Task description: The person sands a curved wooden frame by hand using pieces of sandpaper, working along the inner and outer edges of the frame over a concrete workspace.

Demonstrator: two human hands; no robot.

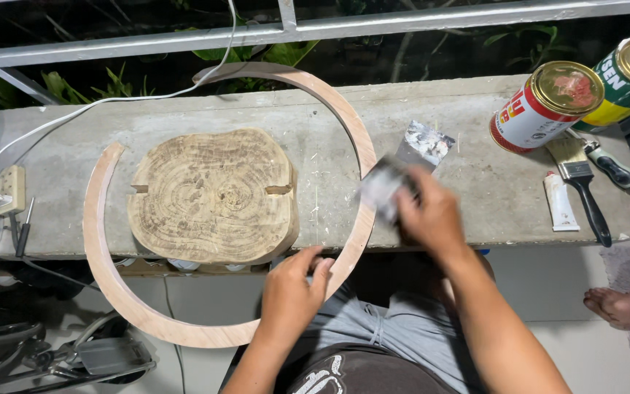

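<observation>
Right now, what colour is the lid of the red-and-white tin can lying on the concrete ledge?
Gold, with a reddish smear on it; the red-and-white tin can's lid shows best in the head view.

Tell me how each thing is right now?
Wooden ring: open, with a gap, lying around the slab.
Wood slab: flat on the ledge.
Left hand: gripping the ring's lower edge.
Right hand: holding a blurred scraper.
Two cans: lids shut.
Brush: lying unused.
</observation>
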